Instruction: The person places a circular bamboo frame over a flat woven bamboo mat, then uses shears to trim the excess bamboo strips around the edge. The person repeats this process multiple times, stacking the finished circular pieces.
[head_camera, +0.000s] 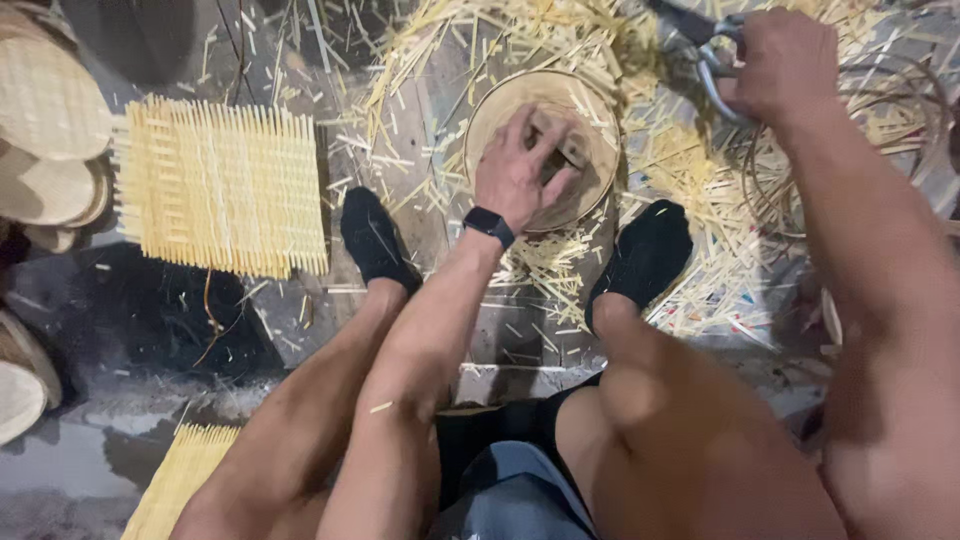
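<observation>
A left hand pressed fingers-spread on a round, shallow woven bamboo tray; at two o'clock, the right hand gripped metal shears amid straw-coloured splinters.

We see floor mostly littered: loose bamboo strips ring round tray, crowd our path. Woven mat blocks left; stacked baskets beyond it. Our feet flank narrow gap below tray. Coiled hoops hem right side. Dark patch lower left open.
</observation>
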